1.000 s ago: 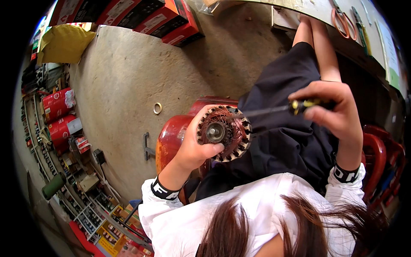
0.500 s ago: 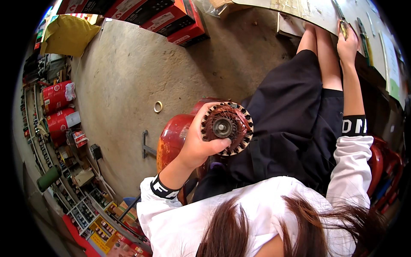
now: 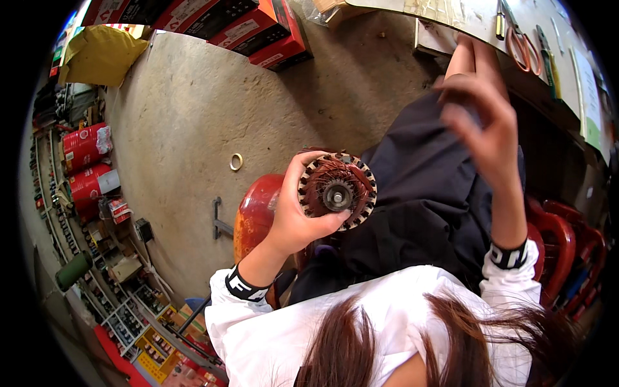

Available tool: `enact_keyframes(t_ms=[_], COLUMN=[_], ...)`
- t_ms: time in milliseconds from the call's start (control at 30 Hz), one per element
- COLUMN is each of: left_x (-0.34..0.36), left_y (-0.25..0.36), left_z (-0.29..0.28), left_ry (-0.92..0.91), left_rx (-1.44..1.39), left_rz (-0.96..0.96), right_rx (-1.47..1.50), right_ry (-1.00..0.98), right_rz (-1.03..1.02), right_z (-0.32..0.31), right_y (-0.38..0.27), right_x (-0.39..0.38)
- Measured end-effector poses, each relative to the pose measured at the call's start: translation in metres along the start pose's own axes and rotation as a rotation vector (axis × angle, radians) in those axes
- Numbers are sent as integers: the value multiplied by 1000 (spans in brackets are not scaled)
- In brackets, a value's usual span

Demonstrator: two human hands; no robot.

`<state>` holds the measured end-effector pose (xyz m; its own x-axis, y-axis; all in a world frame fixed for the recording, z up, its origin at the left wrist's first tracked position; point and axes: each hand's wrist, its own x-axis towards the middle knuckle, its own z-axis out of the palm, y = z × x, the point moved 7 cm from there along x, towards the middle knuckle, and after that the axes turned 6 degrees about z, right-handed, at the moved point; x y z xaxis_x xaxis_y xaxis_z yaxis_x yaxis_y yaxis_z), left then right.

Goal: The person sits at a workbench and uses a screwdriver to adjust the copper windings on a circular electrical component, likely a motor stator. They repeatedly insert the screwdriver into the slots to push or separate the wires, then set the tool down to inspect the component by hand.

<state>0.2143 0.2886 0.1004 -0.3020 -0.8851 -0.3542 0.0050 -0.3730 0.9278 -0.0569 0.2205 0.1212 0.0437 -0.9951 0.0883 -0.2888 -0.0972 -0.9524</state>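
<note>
My left hand (image 3: 293, 216) is closed around a motor armature (image 3: 337, 171), gripping its side with the thumb across the front. Its end faces up, showing reddish-brown copper windings, a ring of slotted teeth and a dark round hub with a metal shaft tip. My right hand (image 3: 480, 122) is over my lap, smeared by motion. Its fingers are curved and stand apart from the thumb, with no object visible between them. Beyond it on the worktable (image 3: 445, 11) lie orange-handled scissors (image 3: 523, 51) and a small yellow-handled tool (image 3: 500, 24).
A red stool (image 3: 255, 209) stands beside my left arm, near a brass-coloured ring (image 3: 236, 161) on the floor. Red-black boxes (image 3: 248, 32) are stacked ahead. Shelves with red drums (image 3: 90, 187) line the left. Red plastic stools (image 3: 561, 251) stand at right.
My right hand has left the tools at the table's edge and come back over my lap. The scissors' handles now show there. The armature stays in my left hand, tipped slightly.
</note>
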Motion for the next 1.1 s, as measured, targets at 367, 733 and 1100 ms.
enact_keyframes(t_ms=[367,733,1100], left_x=[-5,-14,-19], left_y=[8,17,11], left_z=[11,21,26], left_ry=[-46,-112,-64], left_rx=[196,180,49], left_rz=[113,187,158], right_rx=[148,366,858], right_ry=[-206,-76,108], right_rz=[0,-12,168], right_z=[78,81,90], right_y=[-47,-40,-42], right_x=[-84,-128,-134])
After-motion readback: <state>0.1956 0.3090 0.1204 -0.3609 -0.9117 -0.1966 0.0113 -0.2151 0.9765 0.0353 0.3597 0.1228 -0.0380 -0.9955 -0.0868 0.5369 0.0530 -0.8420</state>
